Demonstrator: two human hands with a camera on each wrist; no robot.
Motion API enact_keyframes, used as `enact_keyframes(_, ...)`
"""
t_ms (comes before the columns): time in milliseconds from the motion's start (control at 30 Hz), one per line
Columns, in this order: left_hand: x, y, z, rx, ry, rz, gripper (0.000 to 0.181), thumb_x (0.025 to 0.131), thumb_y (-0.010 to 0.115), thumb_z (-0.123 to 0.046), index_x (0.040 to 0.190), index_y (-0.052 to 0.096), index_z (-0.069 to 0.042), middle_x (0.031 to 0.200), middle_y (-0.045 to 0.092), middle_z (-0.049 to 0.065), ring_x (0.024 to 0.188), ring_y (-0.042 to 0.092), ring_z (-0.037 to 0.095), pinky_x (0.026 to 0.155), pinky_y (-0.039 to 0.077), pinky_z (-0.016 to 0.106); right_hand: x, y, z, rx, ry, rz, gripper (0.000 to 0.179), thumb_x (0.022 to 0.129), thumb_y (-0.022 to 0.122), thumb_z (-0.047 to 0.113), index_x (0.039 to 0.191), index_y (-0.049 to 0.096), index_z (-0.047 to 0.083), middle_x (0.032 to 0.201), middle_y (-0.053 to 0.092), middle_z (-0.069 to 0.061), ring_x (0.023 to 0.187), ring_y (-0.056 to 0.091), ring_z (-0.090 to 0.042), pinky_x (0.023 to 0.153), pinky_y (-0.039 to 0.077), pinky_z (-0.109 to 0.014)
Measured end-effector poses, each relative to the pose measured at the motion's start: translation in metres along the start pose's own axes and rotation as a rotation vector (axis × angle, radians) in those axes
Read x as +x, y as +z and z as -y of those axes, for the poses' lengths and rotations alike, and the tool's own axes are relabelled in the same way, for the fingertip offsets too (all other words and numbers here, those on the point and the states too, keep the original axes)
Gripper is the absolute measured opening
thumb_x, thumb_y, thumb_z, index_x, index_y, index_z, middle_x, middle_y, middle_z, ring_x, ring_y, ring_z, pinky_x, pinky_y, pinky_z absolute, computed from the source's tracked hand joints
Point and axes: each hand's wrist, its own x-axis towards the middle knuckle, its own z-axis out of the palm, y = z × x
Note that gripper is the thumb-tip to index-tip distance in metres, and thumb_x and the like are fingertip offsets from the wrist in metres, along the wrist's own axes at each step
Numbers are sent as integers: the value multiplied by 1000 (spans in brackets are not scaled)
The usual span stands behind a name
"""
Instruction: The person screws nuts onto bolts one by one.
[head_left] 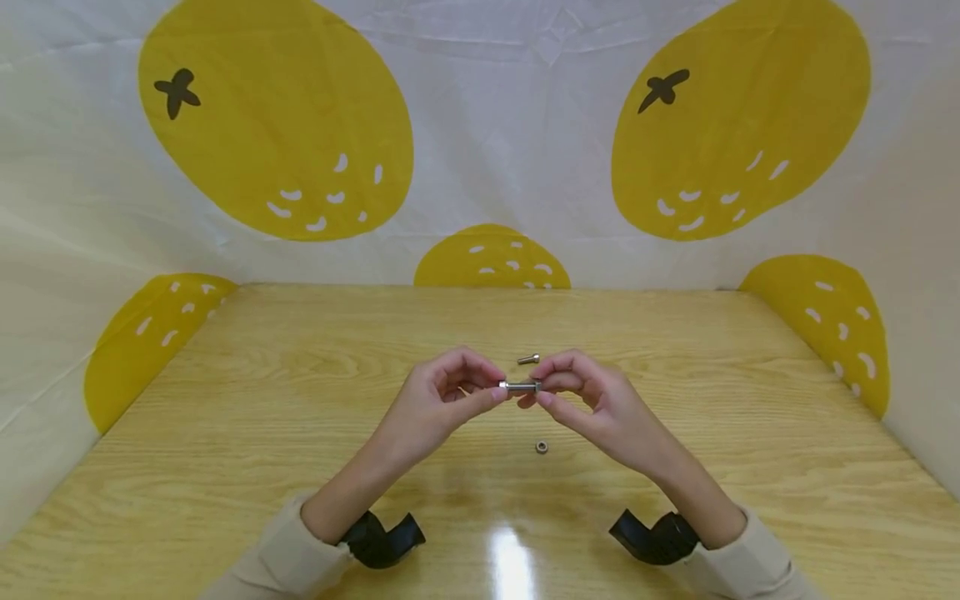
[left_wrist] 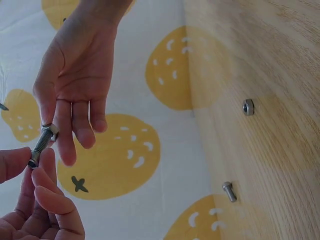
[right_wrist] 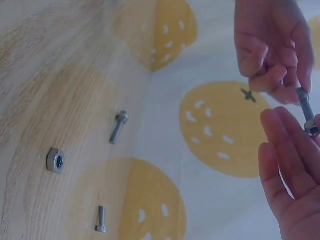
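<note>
A silver bolt (head_left: 521, 387) lies roughly level between the two hands, above the table. My left hand (head_left: 438, 406) pinches its head end between thumb and fingertips. At the other end a hex nut (left_wrist: 50, 131) sits on the bolt's threaded tip, and my right hand (head_left: 603, 408) pinches that nut between thumb and index finger. The right hand's other fingers (left_wrist: 82, 122) are extended. Behind the hands, a loose cylinder-head bolt (head_left: 528, 359) lies on the table. A loose nut (head_left: 542, 447) lies nearer me, below the held bolt.
The wooden table (head_left: 247, 467) is walled by a white cloth (head_left: 510, 125) with yellow fruit prints. In the right wrist view a second loose bolt (right_wrist: 101, 219) lies on the table; I cannot make it out in the head view. Black straps (head_left: 382, 540) circle both wrists.
</note>
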Motion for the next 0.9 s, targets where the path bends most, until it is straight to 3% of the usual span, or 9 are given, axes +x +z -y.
enact_keyframes(167, 0, 2, 0, 18, 1, -17, 19, 86, 67, -19, 101, 63, -7, 91, 66, 7, 83, 61, 16, 66, 49, 26, 0, 3, 2, -62, 24, -34, 18, 89, 59, 2, 107, 55, 0, 96, 69, -11, 91, 66, -11, 78, 51, -23)
enact_keyframes(433, 0, 3, 1, 34, 15, -25, 19, 84, 69, -18, 99, 64, -7, 89, 67, 6, 81, 60, 19, 62, 47, 23, 0, 5, 5, -262, 9, -109, 22, 84, 67, 7, 105, 58, 9, 100, 69, 0, 91, 66, -6, 80, 50, -24)
enact_keyframes(667, 0, 4, 0, 33, 15, -25, 18, 85, 68, -16, 99, 65, -6, 89, 66, 7, 79, 59, 20, 62, 47, 22, -1, 4, 5, -296, -10, -98, 22, 84, 67, 7, 104, 57, 10, 98, 69, 1, 89, 66, -5, 81, 50, -26)
enact_keyframes(900, -1, 5, 0, 5, 33, -11, 19, 86, 68, -17, 99, 65, -5, 90, 67, 10, 75, 61, 17, 63, 49, 22, -1, 3, 3, -319, -88, -85, 20, 83, 66, 2, 101, 57, 7, 99, 70, -3, 91, 68, -13, 78, 54, -27)
